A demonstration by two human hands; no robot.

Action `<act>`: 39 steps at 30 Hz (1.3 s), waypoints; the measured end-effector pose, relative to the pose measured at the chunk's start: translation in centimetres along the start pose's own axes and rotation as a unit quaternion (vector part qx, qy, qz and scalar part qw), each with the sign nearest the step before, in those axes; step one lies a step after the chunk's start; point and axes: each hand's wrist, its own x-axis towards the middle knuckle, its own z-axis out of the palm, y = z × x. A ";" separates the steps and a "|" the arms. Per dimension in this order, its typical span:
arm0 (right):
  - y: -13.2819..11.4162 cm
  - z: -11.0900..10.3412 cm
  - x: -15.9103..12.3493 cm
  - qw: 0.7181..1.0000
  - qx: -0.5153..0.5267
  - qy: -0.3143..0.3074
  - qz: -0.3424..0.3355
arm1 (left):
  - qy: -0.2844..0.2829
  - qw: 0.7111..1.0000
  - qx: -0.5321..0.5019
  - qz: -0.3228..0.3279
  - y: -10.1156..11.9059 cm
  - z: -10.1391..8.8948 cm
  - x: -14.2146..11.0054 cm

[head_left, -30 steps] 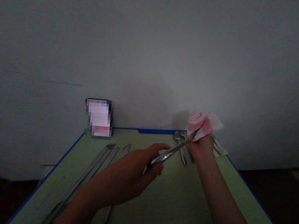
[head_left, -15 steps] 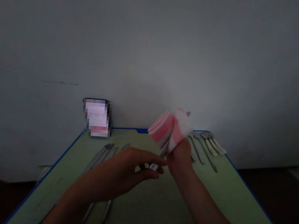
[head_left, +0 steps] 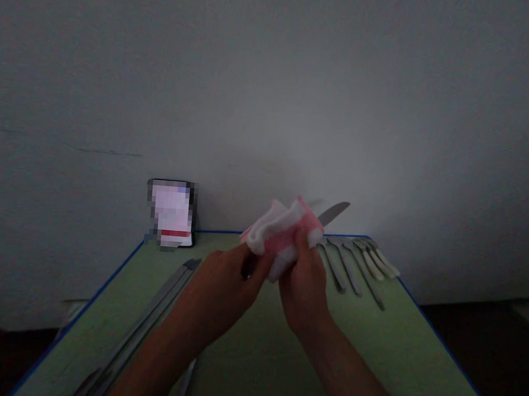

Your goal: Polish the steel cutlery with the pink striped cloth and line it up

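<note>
Both hands are raised over the table around a pink and white striped cloth [head_left: 284, 233]. A table knife [head_left: 334, 214] is wrapped in it; its bare blade sticks out to the upper right, and the cloth and fingers hide its handle. My left hand [head_left: 228, 283] is closed on the lower left part of the cloth, its fingertips mostly hidden. On the other side my right hand [head_left: 306, 283] grips the cloth around the knife, thumb on top.
Several spoons and forks [head_left: 351, 260] lie in a row at the table's far right, some with pale handles. Long metal cutlery [head_left: 155, 302] lies on the left, partly behind my left arm. A phone [head_left: 172, 212] leans on the wall [head_left: 272, 101]. The green table [head_left: 251, 368] has a blue edge.
My left hand has moved up from the knife's handle end onto the cloth. The cloth now covers the handle, and more of the blade shows at the upper right.
</note>
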 end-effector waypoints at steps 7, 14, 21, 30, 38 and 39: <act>-0.7 0.7 0.2 0.990 0.137 -0.026 0.025 | -0.025 0.998 -0.053 -0.033 -1.1 -0.3 0.1; 0.2 0.1 0.4 0.993 0.113 -0.009 0.035 | -0.119 0.992 -0.030 0.030 -1.5 0.7 -0.3; -0.2 -0.1 1.1 0.993 0.119 0.005 0.018 | -0.136 0.989 -0.002 0.058 -2.2 1.1 0.0; 0.2 0.1 0.7 0.994 0.099 -0.027 0.047 | -0.073 0.997 0.000 0.018 -1.4 1.1 0.3; -1.0 -2.0 3.5 0.987 0.129 0.098 0.020 | -0.157 0.986 -0.012 0.061 0.6 0.8 -1.1; -1.2 -2.3 3.9 0.986 0.133 0.102 0.013 | -0.166 0.984 -0.009 0.065 0.6 0.7 -1.1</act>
